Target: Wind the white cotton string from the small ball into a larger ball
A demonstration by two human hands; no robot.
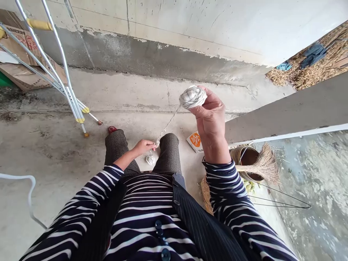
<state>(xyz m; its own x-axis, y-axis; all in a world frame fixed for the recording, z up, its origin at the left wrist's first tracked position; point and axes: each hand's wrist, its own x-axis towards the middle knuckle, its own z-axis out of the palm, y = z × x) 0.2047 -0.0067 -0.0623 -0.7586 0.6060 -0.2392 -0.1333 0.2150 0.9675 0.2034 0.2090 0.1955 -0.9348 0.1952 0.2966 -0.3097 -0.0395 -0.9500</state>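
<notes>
Raised in front of me, my right hand [211,112] closes its fingers around a wound white ball [192,97] with thin grey lines, like a ball of cloth strip or yarn. From this ball a thin twisted white cord [170,121] slants down to my left. Just above my lap, my left hand [144,147] pinches the cord where it looks thicker or knotted. Below those fingers hangs a smaller white ball [150,159] of wound strands, between my knees. The exact grip of the left fingertips is too small to make out.
Metal crutches [63,72] lean by cardboard boxes [19,50] at the left. A bucket [246,157] with a straw broom [265,166] stands at my right, near an orange-and-white printed piece [195,140]. A white hose [29,177] curves along the left floor.
</notes>
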